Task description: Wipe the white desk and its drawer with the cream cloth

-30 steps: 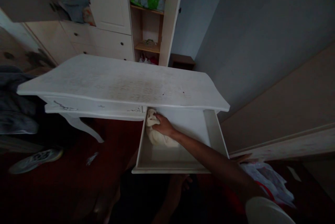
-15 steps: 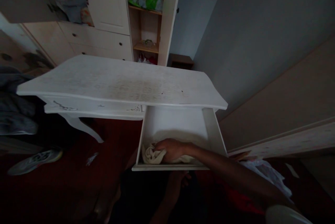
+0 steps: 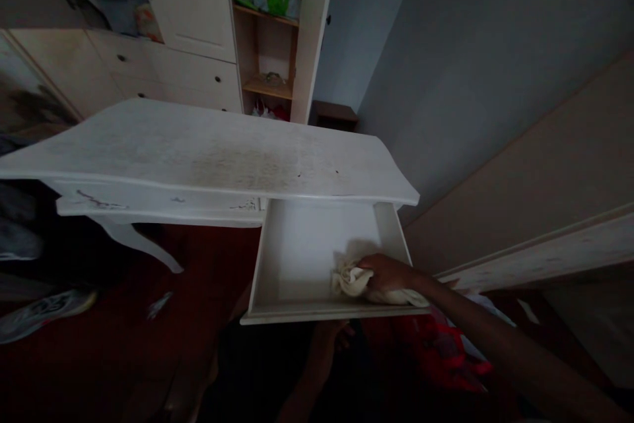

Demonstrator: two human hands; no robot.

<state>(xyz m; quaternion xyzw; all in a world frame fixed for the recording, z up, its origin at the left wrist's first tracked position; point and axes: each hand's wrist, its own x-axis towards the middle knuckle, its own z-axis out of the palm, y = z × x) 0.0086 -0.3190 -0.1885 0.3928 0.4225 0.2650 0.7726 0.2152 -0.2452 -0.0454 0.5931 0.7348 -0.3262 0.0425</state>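
My right hand [image 3: 389, 272] is closed on a bunched cream cloth [image 3: 352, 280], pressing it to the floor of a pulled-out white drawer [image 3: 297, 258]. The cloth lies near the drawer's front right corner, and part of it trails beneath the hand toward the right side. Below the drawer's front edge is my left hand [image 3: 331, 338], close to the underside. Shadow and the drawer front hide most of its fingers. The drawer belongs to a white desk [image 3: 277, 152] with dark smudges on its top.
A white cabinet [image 3: 198, 7] with shelves stands behind the desk. On the floor lie a shoe [image 3: 47, 311] at left and a red bag [image 3: 440, 350] at right, beside pale plastic. A grey wall [image 3: 495, 66] runs along the right.
My right hand has slid the cloth from the drawer's front left to its front right. My left hand stays below the drawer front. The view has shifted slightly.
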